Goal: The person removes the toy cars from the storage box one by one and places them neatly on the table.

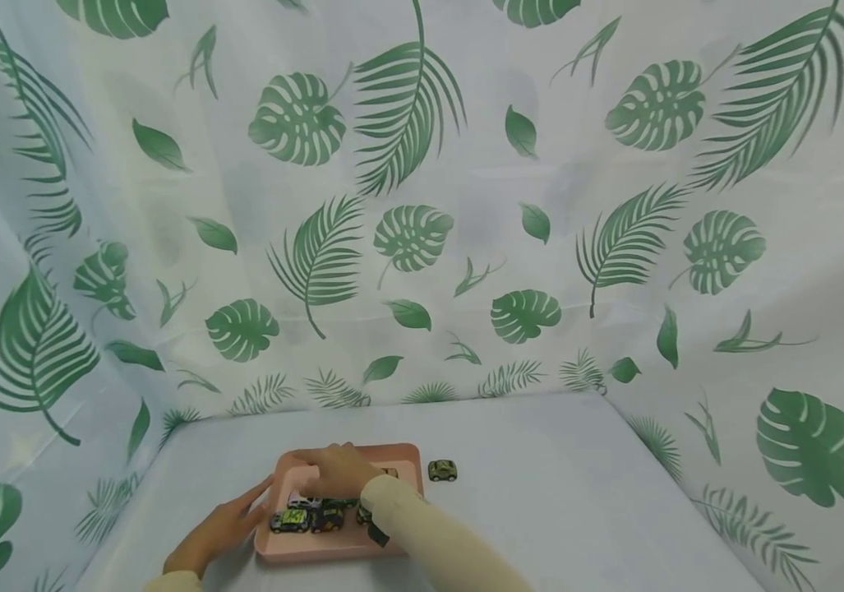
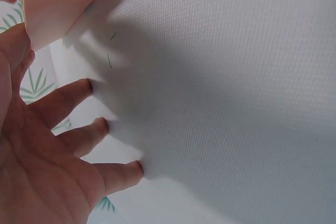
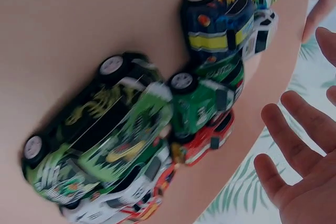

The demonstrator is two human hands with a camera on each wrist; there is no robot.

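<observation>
several toy cars [image 3: 110,135], grouped in one pink rectangular tray [image 1: 318,554] on the tabletop [image 1: 540,493], with one olive-green toy car [image 1: 442,470] loose just beyond its right rim. two hands: left hand [image 1: 220,530], fingers spread, touching the tray's left side; right hand [image 1: 343,471], over the far left part of the tray, fingers parted, nothing seen in its grasp. likely hazards: a firm push at the left side could slide the tray into the loose car, and a low sweep of the cream right sleeve [image 1: 444,538] could knock the clustered cars askew.
</observation>
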